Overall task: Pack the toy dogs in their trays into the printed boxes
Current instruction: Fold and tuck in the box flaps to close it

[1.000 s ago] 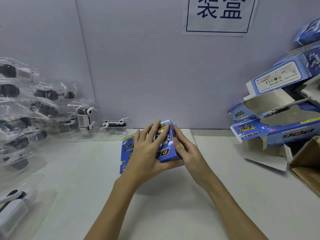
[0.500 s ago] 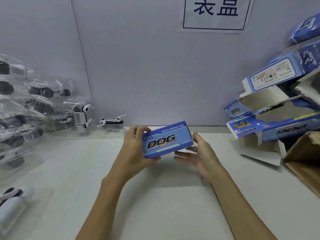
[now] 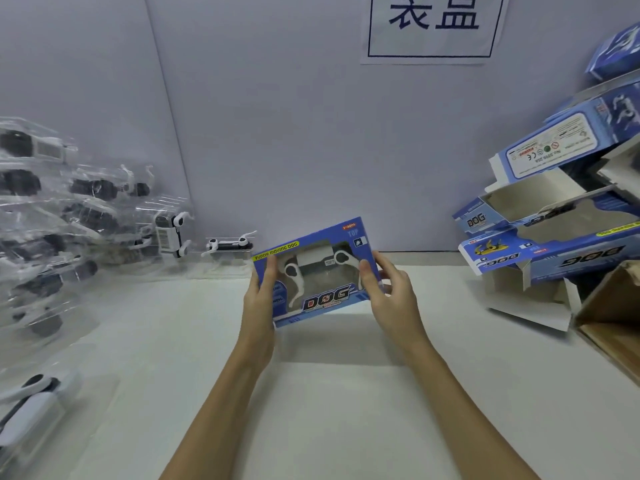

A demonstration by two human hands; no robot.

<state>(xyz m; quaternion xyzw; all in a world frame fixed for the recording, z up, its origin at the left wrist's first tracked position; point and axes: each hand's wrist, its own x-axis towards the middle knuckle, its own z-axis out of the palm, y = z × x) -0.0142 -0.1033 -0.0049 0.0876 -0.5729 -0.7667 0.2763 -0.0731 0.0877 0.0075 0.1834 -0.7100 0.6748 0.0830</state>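
A blue printed box (image 3: 316, 271) is held above a white counter (image 3: 346, 410), near the middle of the view, its window face turned toward the camera and showing a white and black toy dog (image 3: 317, 268) inside. The box's long side runs left to right, tilted so the right end sits higher and farther back; the "DOG" lettering reads upright. The left hand (image 3: 258, 299) grips the left end, thumb on the front; the right hand (image 3: 389, 296) grips the right end, thumb on the front and fingers curled behind. This box looks filled, so the step in hand is likely checking both end flaps are shut, then setting it aside; holding it by the ends keeps the window uncrushed. More toy dogs in clear trays (image 3: 69, 220) are piled at the left, and empty boxes (image 3: 554, 230) are stacked at the right.
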